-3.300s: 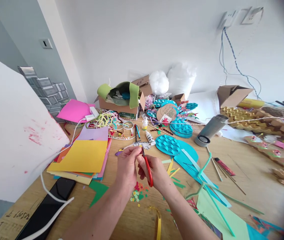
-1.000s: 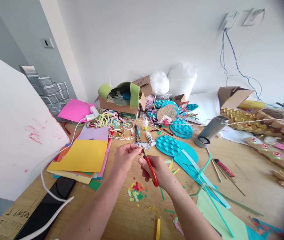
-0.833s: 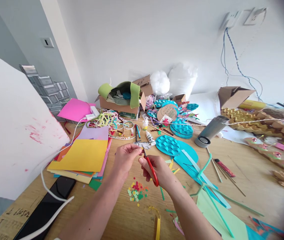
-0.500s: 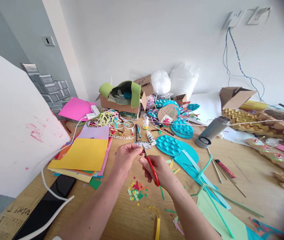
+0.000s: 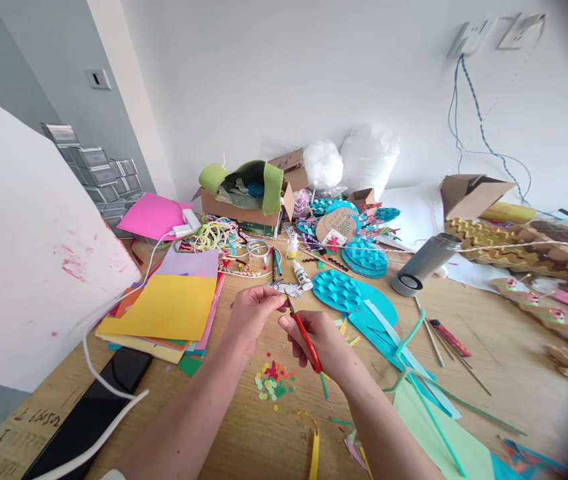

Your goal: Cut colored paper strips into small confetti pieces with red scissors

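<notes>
Red scissors in one hand, a tiny yellow scrap in the other

We have the red-handled scissors (image 5: pixel 307 339) held above the wooden table (image 5: pixel 254 440), blades pointing away from us and slightly left. Our right hand (image 5: pixel 326 335) is curled round the handles, with the thumb raised along the near side of the blades. We cannot tell how far the blades are parted. Just beyond their tips, our left hand (image 5: pixel 251 315) pinches a yellow scrap (image 5: pixel 285 297) between thumb and forefinger, so little of it showing that its shape is unclear.

We judge the scissors light, rigid and smooth, best held by the loops, clear of the edges. The scrap looks like paper: nearly weightless, limp, easily creased or dropped. We would take it by the rim farthest from the blades, pressing only lightly.

Outward from the scissors, the paper dots (image 5: pixel 270 385) lie nearer to us and to the left, loose enough, we think, to scatter at a brush. A yellow strip (image 5: pixel 315 453) lies nearer still. Beyond the scissors is a white bottle (image 5: pixel 303 275); beyond and to the right, a textured blue oval (image 5: pixel 337 291). Well to the left sits a yellow sheet (image 5: pixel 169 307) on stacked paper, and well to the right a metal flask (image 5: pixel 427 263) leans.
</notes>
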`<act>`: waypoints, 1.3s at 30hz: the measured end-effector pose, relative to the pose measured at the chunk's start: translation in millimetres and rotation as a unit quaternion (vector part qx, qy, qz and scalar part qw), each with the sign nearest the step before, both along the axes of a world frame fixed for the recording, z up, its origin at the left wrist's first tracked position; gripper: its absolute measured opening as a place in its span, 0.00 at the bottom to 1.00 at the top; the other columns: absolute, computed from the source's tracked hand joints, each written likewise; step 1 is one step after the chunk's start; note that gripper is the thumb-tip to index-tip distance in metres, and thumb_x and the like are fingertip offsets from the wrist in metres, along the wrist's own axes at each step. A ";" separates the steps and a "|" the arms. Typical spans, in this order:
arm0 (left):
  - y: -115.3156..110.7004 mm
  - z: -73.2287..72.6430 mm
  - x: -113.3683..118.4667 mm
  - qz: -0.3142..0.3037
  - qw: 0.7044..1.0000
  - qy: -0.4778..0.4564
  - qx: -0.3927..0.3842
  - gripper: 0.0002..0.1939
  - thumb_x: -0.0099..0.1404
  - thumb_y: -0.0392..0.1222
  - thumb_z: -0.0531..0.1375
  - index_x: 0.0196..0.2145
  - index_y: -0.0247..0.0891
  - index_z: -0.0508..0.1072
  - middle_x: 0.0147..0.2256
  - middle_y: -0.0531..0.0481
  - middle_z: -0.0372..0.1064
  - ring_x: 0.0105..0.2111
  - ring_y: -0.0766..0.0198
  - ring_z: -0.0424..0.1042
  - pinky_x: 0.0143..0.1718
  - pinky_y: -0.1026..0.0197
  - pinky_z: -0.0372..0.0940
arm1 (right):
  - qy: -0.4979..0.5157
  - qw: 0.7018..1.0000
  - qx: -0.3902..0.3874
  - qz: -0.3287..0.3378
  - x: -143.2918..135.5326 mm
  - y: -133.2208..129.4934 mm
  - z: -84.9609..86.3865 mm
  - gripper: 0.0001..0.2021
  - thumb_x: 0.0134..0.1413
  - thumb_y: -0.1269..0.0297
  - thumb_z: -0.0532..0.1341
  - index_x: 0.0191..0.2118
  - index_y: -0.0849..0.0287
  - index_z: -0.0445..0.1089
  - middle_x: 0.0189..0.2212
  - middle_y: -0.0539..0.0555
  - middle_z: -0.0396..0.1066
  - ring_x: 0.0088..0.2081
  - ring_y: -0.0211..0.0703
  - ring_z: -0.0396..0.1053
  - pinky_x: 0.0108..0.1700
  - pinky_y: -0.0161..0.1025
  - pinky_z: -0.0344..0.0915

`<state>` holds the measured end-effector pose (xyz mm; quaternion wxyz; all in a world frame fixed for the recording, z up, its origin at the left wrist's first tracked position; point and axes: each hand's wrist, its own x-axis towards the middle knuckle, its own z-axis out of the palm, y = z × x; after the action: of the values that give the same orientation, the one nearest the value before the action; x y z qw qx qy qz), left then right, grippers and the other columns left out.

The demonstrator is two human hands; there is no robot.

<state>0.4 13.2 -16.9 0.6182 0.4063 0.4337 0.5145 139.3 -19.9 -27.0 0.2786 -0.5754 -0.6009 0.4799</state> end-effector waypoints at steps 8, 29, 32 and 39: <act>-0.6 4.5 -1.5 -0.008 1.000 0.019 0.003 0.04 0.46 0.38 0.64 0.20 0.35 0.75 0.21 0.51 0.73 0.26 0.65 0.70 0.32 0.64 0.64 | -0.012 1.000 0.000 0.012 2.8 -1.3 0.5 0.24 0.52 0.41 0.60 0.22 0.59 0.61 0.15 0.49 0.68 0.14 0.35 0.66 0.15 0.28 0.55; -0.7 5.1 -3.1 -0.037 0.998 0.043 0.009 0.05 0.46 0.39 0.65 0.21 0.35 0.75 0.21 0.51 0.72 0.25 0.65 0.70 0.31 0.64 0.62 | -0.045 0.999 0.006 0.028 5.1 -1.3 4.3 0.23 0.52 0.41 0.60 0.24 0.58 0.61 0.17 0.51 0.69 0.15 0.36 0.68 0.16 0.29 0.56; -0.6 4.4 -3.6 -0.041 0.998 0.037 0.006 0.05 0.46 0.39 0.65 0.21 0.35 0.75 0.21 0.51 0.72 0.25 0.65 0.70 0.31 0.64 0.62 | -0.044 0.999 -0.004 0.023 4.7 -1.4 5.5 0.24 0.52 0.41 0.60 0.24 0.58 0.61 0.16 0.50 0.69 0.15 0.36 0.67 0.16 0.29 0.56; 0.2 3.3 -3.9 -0.046 0.999 0.015 -0.007 0.05 0.45 0.38 0.65 0.21 0.34 0.74 0.21 0.52 0.72 0.25 0.66 0.70 0.32 0.64 0.63 | -0.033 0.999 -0.017 0.023 5.2 -1.5 4.7 0.25 0.51 0.40 0.59 0.23 0.58 0.61 0.15 0.49 0.67 0.14 0.36 0.66 0.15 0.29 0.55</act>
<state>-3.5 13.3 -13.6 0.6375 0.4294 0.4269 0.4764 144.5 -21.4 -22.2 0.2375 -0.5813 -0.6147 0.4772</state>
